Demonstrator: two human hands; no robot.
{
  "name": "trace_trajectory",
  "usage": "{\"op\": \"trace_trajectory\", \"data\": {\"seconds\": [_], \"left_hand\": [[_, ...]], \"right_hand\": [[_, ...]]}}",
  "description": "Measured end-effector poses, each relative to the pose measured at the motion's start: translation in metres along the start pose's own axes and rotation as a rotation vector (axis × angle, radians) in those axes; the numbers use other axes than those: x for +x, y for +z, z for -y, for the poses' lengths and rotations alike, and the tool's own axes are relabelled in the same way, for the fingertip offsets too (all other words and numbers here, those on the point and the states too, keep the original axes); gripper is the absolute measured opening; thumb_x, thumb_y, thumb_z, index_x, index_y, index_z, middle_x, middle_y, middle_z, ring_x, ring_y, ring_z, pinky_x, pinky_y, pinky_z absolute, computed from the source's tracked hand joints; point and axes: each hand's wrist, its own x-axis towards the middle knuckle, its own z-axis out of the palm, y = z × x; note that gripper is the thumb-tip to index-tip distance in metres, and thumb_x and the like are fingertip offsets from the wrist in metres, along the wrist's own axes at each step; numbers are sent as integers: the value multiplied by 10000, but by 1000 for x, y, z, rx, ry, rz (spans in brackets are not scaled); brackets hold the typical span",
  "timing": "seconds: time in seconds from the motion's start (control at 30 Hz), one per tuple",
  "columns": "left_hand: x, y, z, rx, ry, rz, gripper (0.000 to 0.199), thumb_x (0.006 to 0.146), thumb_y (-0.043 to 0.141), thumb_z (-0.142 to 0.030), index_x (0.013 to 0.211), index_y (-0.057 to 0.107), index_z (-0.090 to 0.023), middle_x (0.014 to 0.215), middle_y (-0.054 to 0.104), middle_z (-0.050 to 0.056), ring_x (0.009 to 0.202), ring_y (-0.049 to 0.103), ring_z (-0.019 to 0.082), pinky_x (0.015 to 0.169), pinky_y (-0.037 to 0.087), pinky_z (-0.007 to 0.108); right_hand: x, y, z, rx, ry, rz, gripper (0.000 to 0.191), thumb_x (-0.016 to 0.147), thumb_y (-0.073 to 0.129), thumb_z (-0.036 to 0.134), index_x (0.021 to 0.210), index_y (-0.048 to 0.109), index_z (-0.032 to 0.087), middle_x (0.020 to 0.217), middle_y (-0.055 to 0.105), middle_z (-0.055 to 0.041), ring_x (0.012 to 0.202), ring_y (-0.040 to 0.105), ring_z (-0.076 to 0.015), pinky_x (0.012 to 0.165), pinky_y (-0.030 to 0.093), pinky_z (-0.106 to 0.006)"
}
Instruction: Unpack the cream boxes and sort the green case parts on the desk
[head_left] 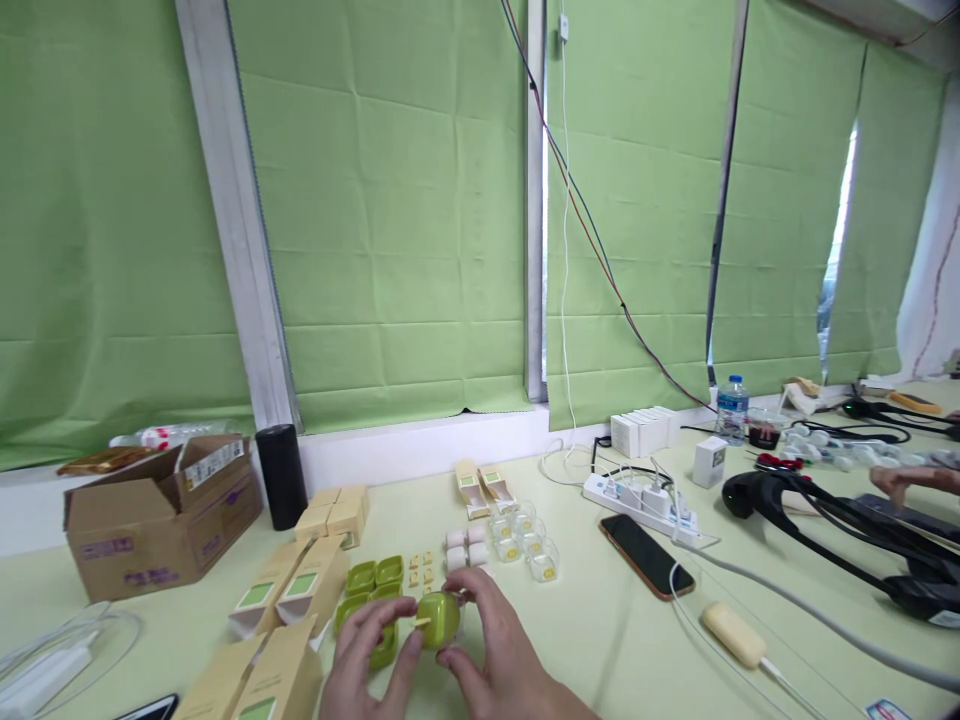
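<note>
Both my hands meet low in the middle of the view around a small round green case [438, 618]. My left hand [369, 660] pinches its left side, where a thin pale stick pokes out. My right hand [493, 655] curls around its right side. Under and left of the case lie several more green cases [375, 578]. Small tan pieces [420, 572] and white blocks [466, 547] sit just beyond. Tan cartons with green windows [289, 590] lie to the left.
An open cardboard box [161, 515] and a black cylinder [281, 476] stand at back left. Clear small cases [525, 540], a power strip [641, 500], a phone [646, 555] and a pale power bank [733, 634] lie to the right. Another person's hand [904, 480] rests by black headsets [825, 520].
</note>
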Motion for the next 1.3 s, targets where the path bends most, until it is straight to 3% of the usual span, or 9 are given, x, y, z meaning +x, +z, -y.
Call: {"op": "trace_trajectory", "data": {"seconds": [0.2, 0.47, 0.83, 1.1, 1.3], "left_hand": [[2, -3, 0, -18, 81, 13, 345, 877, 669, -551, 1059, 821, -300, 1164, 762, 101, 1213, 645, 336, 1053, 563, 492], [5, -5, 1, -32, 135, 13, 256, 860, 693, -551, 851, 847, -347, 1034, 826, 57, 1095, 709, 325, 971, 617, 468], [7, -6, -9, -113, 138, 23, 287, 830, 722, -579, 836, 864, -330, 986, 834, 79, 1008, 753, 318, 917, 642, 436], [5, -7, -17, -198, -47, -16, 376, 741, 770, -651, 739, 823, -279, 1007, 832, 93, 1029, 761, 332, 971, 619, 443], [0, -7, -17, -193, -101, 24, 363, 800, 729, -613, 781, 785, -256, 1077, 822, 90, 1045, 768, 316, 919, 638, 398]], "right_hand": [[-4, 1, -8, -4, 37, 42, 818, 727, 660, 10, 1465, 428, 275, 1389, 618, -113, 1267, 627, -295, 1121, 500, -464], [-10, 3, -14, -4, 45, 52, 865, 730, 677, 24, 1509, 401, 280, 1423, 616, -118, 1286, 623, -299, 1135, 494, -482], [-8, -1, -8, 23, 86, 90, 815, 742, 677, 38, 1486, 438, 271, 1427, 627, -118, 1292, 618, -298, 1145, 479, -487], [-8, 1, -10, 32, 98, 111, 845, 741, 724, 59, 1491, 407, 287, 1391, 654, -115, 1244, 649, -298, 1103, 500, -480], [-5, 1, -5, 46, 124, 120, 897, 697, 733, 37, 1489, 404, 299, 1366, 662, -100, 1176, 664, -288, 1053, 521, -456]]}}
